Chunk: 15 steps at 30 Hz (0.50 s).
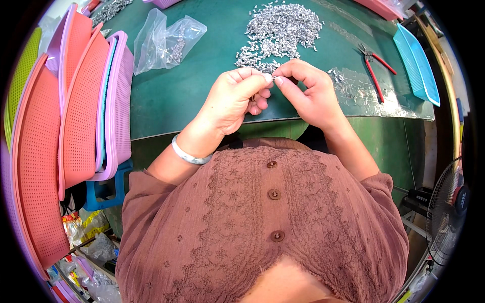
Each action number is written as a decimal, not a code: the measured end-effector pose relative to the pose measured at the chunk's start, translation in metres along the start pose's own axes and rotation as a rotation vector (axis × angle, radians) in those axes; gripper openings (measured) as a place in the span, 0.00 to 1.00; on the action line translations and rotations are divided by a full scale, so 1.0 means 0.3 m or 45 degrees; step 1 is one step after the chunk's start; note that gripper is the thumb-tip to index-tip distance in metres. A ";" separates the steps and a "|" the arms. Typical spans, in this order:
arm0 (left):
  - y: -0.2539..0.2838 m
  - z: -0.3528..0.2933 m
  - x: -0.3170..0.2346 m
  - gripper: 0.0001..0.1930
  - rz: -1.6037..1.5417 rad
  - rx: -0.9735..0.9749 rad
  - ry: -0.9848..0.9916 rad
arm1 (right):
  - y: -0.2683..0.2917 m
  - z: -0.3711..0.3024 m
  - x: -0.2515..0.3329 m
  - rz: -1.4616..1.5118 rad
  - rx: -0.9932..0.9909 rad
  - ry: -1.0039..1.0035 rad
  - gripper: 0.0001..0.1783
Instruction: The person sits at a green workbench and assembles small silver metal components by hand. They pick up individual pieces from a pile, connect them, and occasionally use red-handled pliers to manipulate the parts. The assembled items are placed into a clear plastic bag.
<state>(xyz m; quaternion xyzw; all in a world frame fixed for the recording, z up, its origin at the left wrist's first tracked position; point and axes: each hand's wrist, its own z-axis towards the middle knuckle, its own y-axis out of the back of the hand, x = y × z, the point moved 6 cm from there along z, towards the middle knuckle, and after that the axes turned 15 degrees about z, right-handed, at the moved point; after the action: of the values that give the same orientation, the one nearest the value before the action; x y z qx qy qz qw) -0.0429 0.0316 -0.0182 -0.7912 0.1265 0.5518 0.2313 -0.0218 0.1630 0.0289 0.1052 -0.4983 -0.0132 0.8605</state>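
Both hands [235, 97] [312, 95] pinch a tiny piece [274, 78], mostly hidden, its shape unclear.

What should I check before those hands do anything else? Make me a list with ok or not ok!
1. Left hand and right hand meeting at the fingertips: ok.
2. Tiny piece between them gripped properly: cannot tell, fingers mostly hide it.
3. Pile of small grey pieces close by: ok, just beyond the hands.
4. Red-handled pliers out of the way: ok, lying off to the right.
5. Table by the right hand tidy: not ok, loose bits are scattered there.
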 end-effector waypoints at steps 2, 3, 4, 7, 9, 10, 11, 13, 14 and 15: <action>-0.001 -0.001 0.000 0.07 0.000 -0.005 0.007 | 0.000 -0.001 -0.007 0.027 0.000 -0.017 0.03; -0.001 -0.001 0.001 0.07 0.000 -0.008 0.010 | 0.000 -0.001 -0.008 0.035 0.003 -0.020 0.03; 0.000 -0.001 0.001 0.07 -0.001 -0.005 0.011 | -0.001 -0.001 -0.010 0.043 0.006 -0.023 0.04; 0.003 -0.001 0.001 0.07 -0.004 0.007 0.016 | 0.000 -0.005 -0.027 0.110 0.003 -0.068 0.04; 0.006 0.000 0.003 0.07 -0.006 0.021 0.024 | 0.002 -0.003 -0.028 0.140 0.010 -0.092 0.05; 0.006 0.001 0.002 0.07 -0.009 0.024 0.025 | 0.003 -0.002 -0.028 0.155 0.013 -0.105 0.05; 0.006 0.001 0.002 0.07 -0.012 0.027 0.025 | 0.003 -0.002 -0.029 0.156 0.015 -0.121 0.05; 0.006 0.001 0.002 0.07 -0.014 0.029 0.025 | 0.004 -0.002 -0.033 0.158 0.018 -0.152 0.05; 0.006 0.000 0.001 0.07 -0.012 0.027 0.023 | 0.006 -0.002 -0.032 0.159 0.011 -0.152 0.05; 0.006 0.000 0.001 0.07 -0.011 0.026 0.021 | 0.007 -0.002 -0.032 0.161 0.004 -0.153 0.05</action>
<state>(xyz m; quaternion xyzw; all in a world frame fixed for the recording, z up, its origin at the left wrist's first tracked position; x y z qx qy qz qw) -0.0436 0.0301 -0.0188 -0.7938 0.1307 0.5431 0.2405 -0.0263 0.1664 0.0207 0.0738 -0.5545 0.0354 0.8281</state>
